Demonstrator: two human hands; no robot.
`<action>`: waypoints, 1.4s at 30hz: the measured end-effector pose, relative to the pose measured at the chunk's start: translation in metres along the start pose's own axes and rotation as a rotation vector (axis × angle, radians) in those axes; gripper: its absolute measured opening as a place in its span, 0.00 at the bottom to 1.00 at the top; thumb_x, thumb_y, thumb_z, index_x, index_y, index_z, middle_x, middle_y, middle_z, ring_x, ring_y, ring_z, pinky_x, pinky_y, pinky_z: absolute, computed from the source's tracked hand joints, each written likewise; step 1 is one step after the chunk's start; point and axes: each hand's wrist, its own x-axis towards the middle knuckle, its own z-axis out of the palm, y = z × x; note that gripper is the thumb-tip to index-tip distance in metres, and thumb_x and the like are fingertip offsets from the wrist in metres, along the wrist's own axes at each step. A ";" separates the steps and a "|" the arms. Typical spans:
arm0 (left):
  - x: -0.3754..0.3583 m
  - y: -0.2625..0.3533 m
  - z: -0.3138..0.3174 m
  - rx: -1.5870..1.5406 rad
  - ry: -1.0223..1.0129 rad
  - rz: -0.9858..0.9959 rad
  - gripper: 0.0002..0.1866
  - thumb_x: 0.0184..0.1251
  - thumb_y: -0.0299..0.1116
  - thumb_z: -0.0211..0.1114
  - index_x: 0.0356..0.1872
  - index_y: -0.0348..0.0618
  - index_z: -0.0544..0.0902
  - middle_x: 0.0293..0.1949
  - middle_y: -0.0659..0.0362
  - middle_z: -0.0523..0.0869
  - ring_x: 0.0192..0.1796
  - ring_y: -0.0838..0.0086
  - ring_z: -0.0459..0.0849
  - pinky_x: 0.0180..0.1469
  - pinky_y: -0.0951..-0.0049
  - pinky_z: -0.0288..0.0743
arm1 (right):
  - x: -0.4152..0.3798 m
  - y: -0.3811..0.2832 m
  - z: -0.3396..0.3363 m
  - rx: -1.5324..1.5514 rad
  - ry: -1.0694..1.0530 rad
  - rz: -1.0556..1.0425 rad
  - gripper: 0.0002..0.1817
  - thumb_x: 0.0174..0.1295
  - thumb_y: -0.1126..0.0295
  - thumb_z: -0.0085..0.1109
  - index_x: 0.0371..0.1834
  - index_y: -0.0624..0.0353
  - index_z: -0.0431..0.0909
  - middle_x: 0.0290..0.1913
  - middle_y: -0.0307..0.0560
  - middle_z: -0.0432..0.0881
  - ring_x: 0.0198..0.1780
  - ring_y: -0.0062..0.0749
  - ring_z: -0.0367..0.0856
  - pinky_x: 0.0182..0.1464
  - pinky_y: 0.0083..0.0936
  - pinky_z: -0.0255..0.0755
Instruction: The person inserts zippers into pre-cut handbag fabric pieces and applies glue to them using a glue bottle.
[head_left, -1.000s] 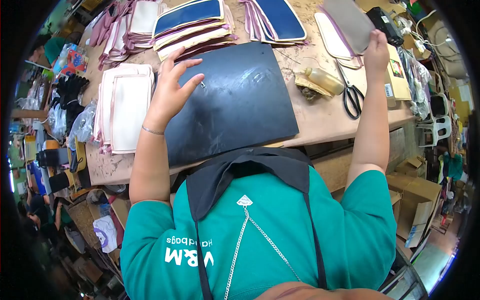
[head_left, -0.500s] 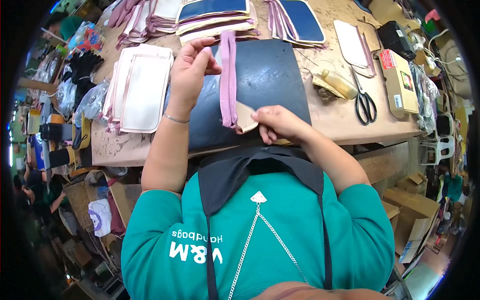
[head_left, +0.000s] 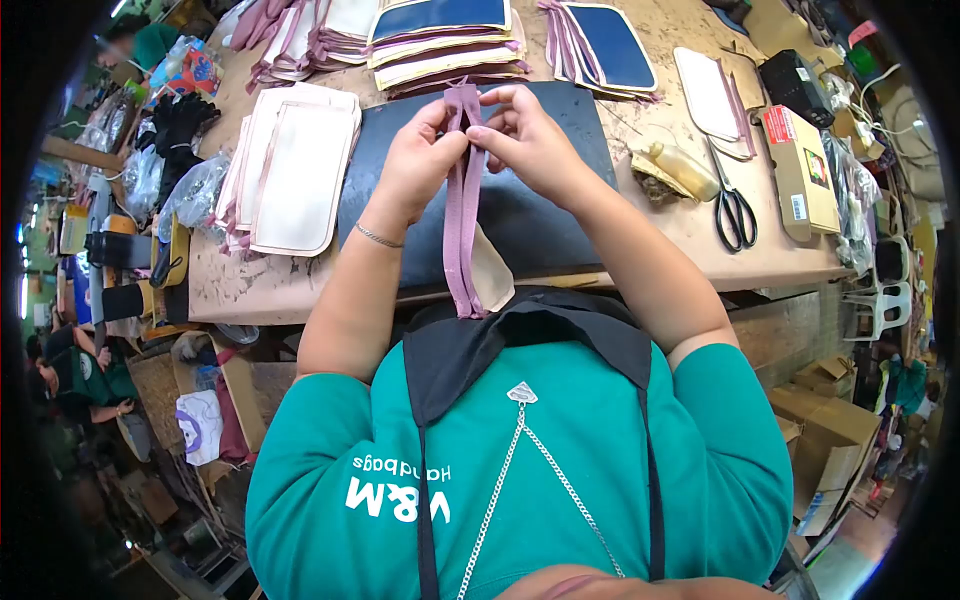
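Note:
A mauve zipper strip [head_left: 461, 235] hangs down from both hands, its two edges parted near the top. My left hand [head_left: 425, 160] pinches its upper left edge. Opposite it, my right hand [head_left: 515, 140] pinches the upper right edge, fingers bent. Behind the strip's lower end shows a cream panel [head_left: 490, 268], partly hidden by the strip. Beneath the hands lies a dark board [head_left: 560, 150] on the brown-covered table [head_left: 260, 290].
White panels [head_left: 305, 180] are stacked at left. Blue and cream panels [head_left: 445, 20] lie at the back, more blue ones [head_left: 610, 45] beside them. Rightward are black scissors [head_left: 735, 215], a bottle [head_left: 685, 168] and a cardboard box [head_left: 803, 175]. A person [head_left: 85, 375] is at far left.
My right hand has moved from the lower end of the piece up to its top. My left hand has come down and in to grip the strip. The lower end now hangs nearer my body.

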 end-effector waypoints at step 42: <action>0.009 -0.002 -0.034 0.192 0.224 0.386 0.07 0.69 0.23 0.66 0.46 0.35 0.86 0.40 0.63 0.88 0.43 0.82 0.84 0.49 0.80 0.78 | 0.036 0.005 -0.009 0.397 -0.029 0.114 0.10 0.70 0.74 0.59 0.51 0.64 0.80 0.44 0.44 0.83 0.44 0.25 0.83 0.51 0.23 0.80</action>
